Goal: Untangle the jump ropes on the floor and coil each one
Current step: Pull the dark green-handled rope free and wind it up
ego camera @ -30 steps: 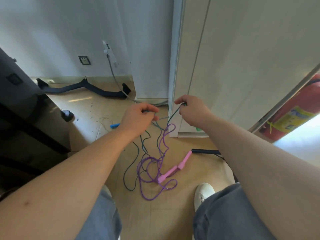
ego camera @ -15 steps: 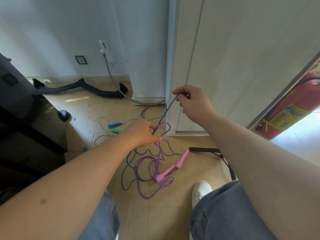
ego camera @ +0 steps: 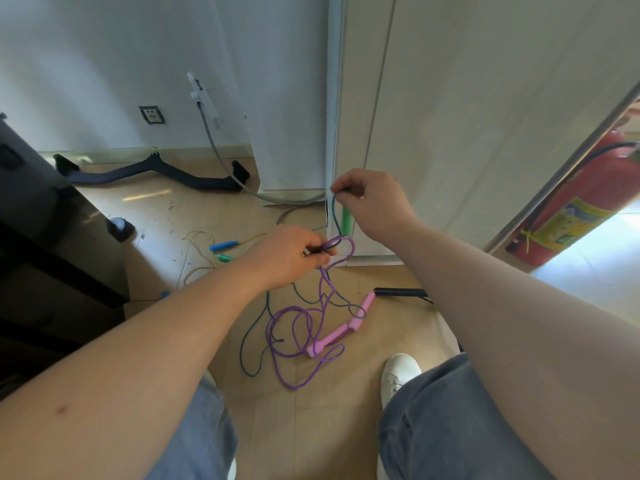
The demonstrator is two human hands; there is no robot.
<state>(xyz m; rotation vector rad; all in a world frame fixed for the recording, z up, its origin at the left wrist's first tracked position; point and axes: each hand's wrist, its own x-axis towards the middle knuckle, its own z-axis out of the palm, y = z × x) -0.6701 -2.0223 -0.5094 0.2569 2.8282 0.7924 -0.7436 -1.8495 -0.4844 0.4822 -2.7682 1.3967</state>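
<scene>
Right hand (ego camera: 375, 206) high, curled (pinching teal rope (ego camera: 335, 216))

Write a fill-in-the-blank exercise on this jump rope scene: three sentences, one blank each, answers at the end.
1. The right hand pinches the teal rope, while the left hand grips a loop of the ___ rope.
2. Two ___ handles lie on the floor among the tangled loops.
3. The fire extinguisher at the right edge is ___.

Missing words: purple; pink; red.
</scene>
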